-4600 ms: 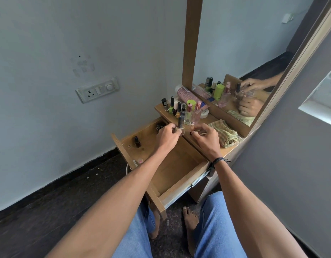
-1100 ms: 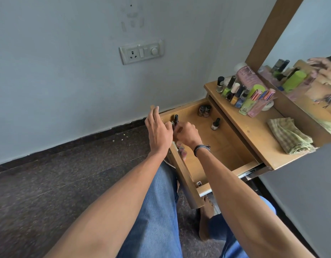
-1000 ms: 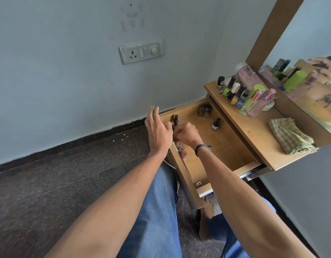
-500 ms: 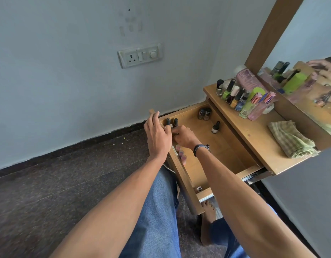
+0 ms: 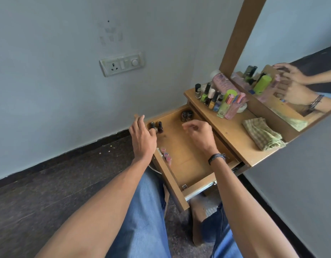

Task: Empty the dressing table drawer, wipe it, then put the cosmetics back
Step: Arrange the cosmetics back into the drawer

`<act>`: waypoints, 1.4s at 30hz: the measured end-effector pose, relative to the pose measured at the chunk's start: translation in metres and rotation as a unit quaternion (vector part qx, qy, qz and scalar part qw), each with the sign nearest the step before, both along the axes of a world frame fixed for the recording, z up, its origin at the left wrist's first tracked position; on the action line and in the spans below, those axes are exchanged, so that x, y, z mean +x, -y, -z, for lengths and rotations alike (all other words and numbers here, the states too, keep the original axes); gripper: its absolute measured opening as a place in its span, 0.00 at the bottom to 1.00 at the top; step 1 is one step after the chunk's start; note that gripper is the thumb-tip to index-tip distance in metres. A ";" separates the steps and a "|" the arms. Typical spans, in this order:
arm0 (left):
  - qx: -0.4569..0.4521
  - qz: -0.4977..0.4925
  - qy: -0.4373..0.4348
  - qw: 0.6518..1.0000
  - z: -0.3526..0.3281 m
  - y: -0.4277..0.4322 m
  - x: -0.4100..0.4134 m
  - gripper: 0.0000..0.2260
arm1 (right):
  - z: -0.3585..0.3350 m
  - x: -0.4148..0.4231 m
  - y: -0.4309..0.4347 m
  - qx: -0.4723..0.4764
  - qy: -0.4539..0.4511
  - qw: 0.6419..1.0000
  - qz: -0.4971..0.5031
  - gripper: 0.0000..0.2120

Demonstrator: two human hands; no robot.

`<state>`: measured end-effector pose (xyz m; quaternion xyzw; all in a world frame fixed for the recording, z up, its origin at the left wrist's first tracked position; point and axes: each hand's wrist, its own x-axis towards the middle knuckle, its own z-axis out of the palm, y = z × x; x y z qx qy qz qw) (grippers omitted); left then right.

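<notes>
The wooden drawer [image 5: 196, 180] of the dressing table stands pulled out. My left hand [image 5: 142, 140] rests on its front left corner, fingers straight, thumb beside two dark upright nail polish bottles [image 5: 156, 127]. My right hand [image 5: 199, 134] hovers over the middle of the drawer with loosely curled fingers and holds nothing. Two small dark jars [image 5: 187, 116] sit in the drawer's far corner. Several small pink items [image 5: 166, 155] lie along the inside of the drawer front.
On the table top [image 5: 235, 135] stand several nail polish and perfume bottles [image 5: 219, 102] in a cluster, with a folded checked cloth [image 5: 262, 134] to their right. A mirror [image 5: 291, 58] rises behind them. A wall socket [image 5: 121, 63] is on the left wall.
My right hand has let go at the drawer's front left corner and moved right, over the drawer's middle. Two dark bottles now stand uncovered in that corner. My left hand stayed put.
</notes>
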<state>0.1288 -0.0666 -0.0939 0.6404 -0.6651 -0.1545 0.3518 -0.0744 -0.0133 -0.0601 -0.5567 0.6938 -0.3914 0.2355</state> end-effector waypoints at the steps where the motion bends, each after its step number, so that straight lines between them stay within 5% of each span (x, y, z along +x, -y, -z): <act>1: -0.007 0.002 0.022 1.000 -0.001 0.000 0.000 0.25 | -0.006 -0.011 -0.007 -0.024 0.005 0.999 0.033 0.11; 5: -0.056 0.021 0.109 0.992 -0.007 0.002 -0.001 0.25 | -0.027 -0.050 -0.032 -0.107 0.038 0.976 0.188 0.11; 10: -0.096 0.080 0.083 0.989 -0.031 -0.001 -0.022 0.23 | -0.030 -0.088 -0.042 -0.151 0.104 0.941 0.286 0.11; 14: -0.084 0.197 -0.007 0.977 -0.062 -0.008 -0.076 0.20 | -0.025 -0.096 -0.032 -0.126 0.122 0.945 0.276 0.27; 18: -0.002 0.259 -0.087 0.962 -0.071 -0.016 -0.139 0.18 | -0.029 -0.091 -0.024 -0.106 0.080 0.960 0.248 0.24; 22: 0.073 0.243 -0.132 0.958 -0.068 -0.022 -0.179 0.19 | -0.028 -0.096 -0.027 -0.117 0.063 0.967 0.217 0.15; 34: 0.152 0.205 -0.195 0.947 -0.066 -0.025 -0.209 0.24 | -0.020 -0.102 -0.023 -0.071 0.023 0.979 0.191 0.30; 42: 0.151 0.178 -0.248 0.940 -0.070 -0.026 -0.205 0.17 | -0.019 -0.102 -0.024 -0.056 0.013 0.983 0.174 0.28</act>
